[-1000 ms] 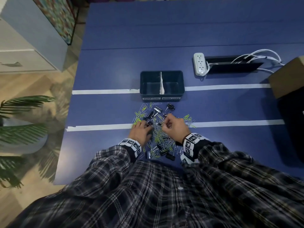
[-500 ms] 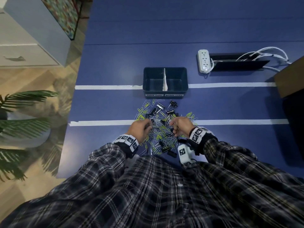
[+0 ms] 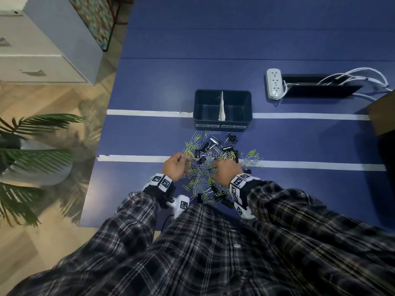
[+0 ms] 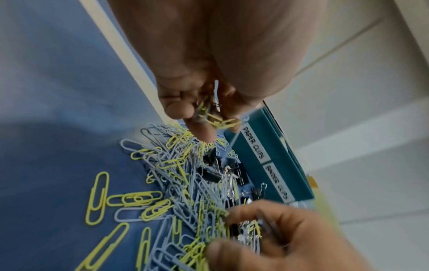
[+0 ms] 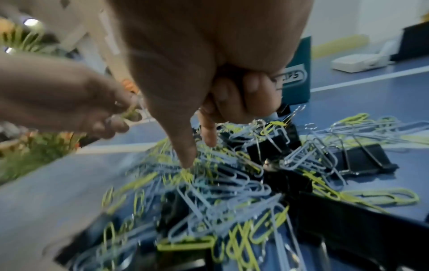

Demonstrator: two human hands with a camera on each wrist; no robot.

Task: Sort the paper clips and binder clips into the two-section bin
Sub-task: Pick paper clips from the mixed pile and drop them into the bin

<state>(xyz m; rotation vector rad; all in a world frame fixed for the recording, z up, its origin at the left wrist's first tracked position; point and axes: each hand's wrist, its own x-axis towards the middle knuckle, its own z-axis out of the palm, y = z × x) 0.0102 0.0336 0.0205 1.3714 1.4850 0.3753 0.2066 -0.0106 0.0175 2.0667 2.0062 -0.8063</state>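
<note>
A dark two-section bin [image 3: 235, 92] with a white divider stands empty on the blue table, labelled PAPER CLIPS and BINDER CLIPS [image 4: 267, 148]. In front of it lies a mixed pile [image 3: 208, 154] of yellow and grey paper clips and black binder clips [image 5: 362, 161]. My left hand [image 3: 181, 165] hovers at the pile's left side, fingers curled around a small bunch of paper clips [image 4: 216, 117]. My right hand [image 3: 215, 167] digs thumb and index [image 5: 202, 150] into the pile. Its other fingers curl over what looks like a binder clip [image 5: 277, 110].
A white power strip [image 3: 273, 83] and cables lie by a cable slot at the back right. A brown box [image 3: 382, 112] sits at the right edge. Two white tape lines cross the table. A plant [image 3: 32, 150] and cabinet stand off the left edge.
Both hands stay working in the pile. The right hand has shifted back toward the pile's middle, and the left hand has lifted slightly with its clips.
</note>
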